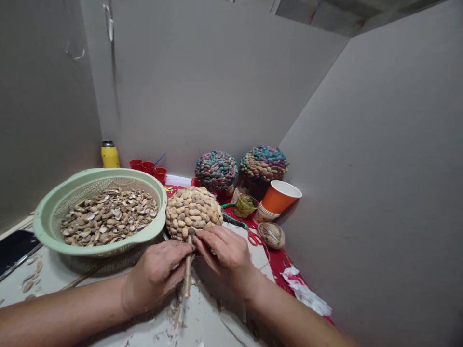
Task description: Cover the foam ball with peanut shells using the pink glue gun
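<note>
A: Here we are with the peanut-covered dome (193, 209) just beside the green colander (43, 226), over the table (152, 332), a stick (187, 277) jutting toward us!

B: Our left hand (157, 267) seems pinched on that stick near its top; our right hand (229, 248) bunches its fingertips at the joint. Gripping or merely touching? We can't tell.

A: Where could we slip up?

B: Too much sideways pressure, and we might snap the stick loose or pop nearby peanuts off.

A: And one careless leftward swing could jolt our shells (112, 217)!
</note>
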`<state>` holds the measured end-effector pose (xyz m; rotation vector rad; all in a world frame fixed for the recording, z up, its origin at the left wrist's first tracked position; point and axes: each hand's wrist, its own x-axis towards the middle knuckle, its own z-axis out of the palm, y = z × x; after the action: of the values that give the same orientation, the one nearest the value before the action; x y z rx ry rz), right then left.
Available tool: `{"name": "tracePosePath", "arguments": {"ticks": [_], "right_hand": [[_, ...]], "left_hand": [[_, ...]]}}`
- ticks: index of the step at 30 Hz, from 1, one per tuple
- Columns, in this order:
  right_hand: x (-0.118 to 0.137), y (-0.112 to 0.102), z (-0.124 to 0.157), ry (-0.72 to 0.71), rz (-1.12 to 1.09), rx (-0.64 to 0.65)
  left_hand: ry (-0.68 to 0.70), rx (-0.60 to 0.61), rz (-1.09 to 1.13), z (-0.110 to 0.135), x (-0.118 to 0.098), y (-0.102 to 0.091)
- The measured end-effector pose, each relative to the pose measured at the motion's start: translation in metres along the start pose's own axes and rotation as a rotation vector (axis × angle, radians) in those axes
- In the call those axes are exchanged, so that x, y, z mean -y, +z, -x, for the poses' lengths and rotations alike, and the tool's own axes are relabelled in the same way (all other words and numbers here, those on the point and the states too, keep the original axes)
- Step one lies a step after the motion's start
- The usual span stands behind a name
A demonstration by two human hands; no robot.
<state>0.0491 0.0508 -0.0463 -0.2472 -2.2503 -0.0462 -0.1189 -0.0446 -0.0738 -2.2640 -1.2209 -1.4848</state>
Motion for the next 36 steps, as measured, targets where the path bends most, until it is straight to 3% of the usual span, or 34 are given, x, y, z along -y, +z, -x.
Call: {"name": "tracePosePath", "arguments": {"ticks": [6, 18, 24, 29, 36], "right_hand": [[0.003, 0.004, -0.001, 0.045, 0.044, 0.033], [0.008, 0.014, 0.002, 0.13, 0.058, -0.022], [0.005, 0.004, 0.003, 0.061, -0.012, -0.02], [-0.007, -0.012, 0.01, 0.021, -0.061, -0.078], [-0.029, -0.019, 0.01, -0.178, 0.01, -0.081]], "left_hand": [[0.058, -0.03, -0.017, 0.0, 0.007, 0.001], [0.062, -0.047, 0.021, 0.0, 0.012, 0.002], [0.083, -0.02, 0.05, 0.004, 0.015, 0.003], [0.04, -0.09, 0.035, 0.013, 0.016, 0.001], [-0.009, -0.078, 0.047, 0.019, 0.014, 0.003]]}}
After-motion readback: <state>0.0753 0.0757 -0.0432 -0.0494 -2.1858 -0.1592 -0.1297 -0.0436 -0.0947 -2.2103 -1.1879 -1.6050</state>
